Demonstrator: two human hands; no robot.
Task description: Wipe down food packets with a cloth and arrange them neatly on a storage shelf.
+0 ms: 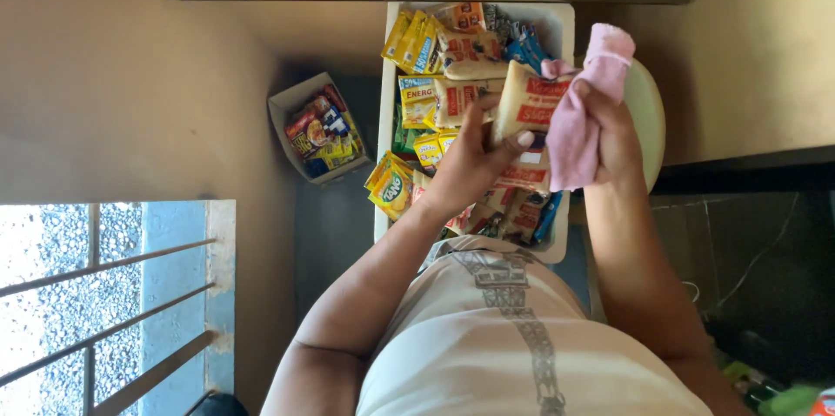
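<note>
Beige shirt [513, 338] nearest, left hand [470, 159] fingers grasping a cream packet [528, 103], right hand [609, 133] fingers clenched on pink cloth [578, 111].

Person, head view. Wears a pale beige, sleeveless cloth top [487, 355]. A grey patterned band [522, 316] with a geometric, chain-like motif runs down the middle of the top from the neckline. Both arms bare to the shoulder. Left hand [474, 159] and right hand [609, 133] bare; fingernails pale and unpainted where visible.
</note>
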